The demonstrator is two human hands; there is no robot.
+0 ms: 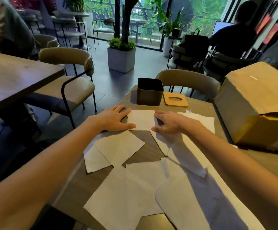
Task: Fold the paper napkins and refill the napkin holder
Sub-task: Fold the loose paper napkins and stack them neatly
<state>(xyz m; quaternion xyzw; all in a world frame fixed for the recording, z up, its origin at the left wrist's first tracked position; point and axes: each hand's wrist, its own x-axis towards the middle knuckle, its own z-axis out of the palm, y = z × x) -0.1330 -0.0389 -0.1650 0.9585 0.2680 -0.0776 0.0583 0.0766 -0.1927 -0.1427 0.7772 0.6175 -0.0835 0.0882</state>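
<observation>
A small folded white napkin (pixel 141 120) lies flat on the wooden table (pixel 144 146), just in front of the dark square napkin holder (pixel 149 92). My left hand (pixel 114 119) lies flat with fingers spread, its fingertips touching the napkin's left edge. My right hand (pixel 168 122) rests at the napkin's right edge, fingers apart and pressing down on paper. Several unfolded white napkins (pixel 126 193) are spread over the near part of the table. The holder's top is open, its inside dark. Its wooden lid (pixel 175 100), with a round hole, lies to its right.
A large cardboard box (pixel 257 103) stands on the table's right side. Padded chairs (pixel 68 77) stand at the far edge and to the left, beside another wooden table (pixel 15 77). A person (pixel 234 32) sits at a laptop at the back right.
</observation>
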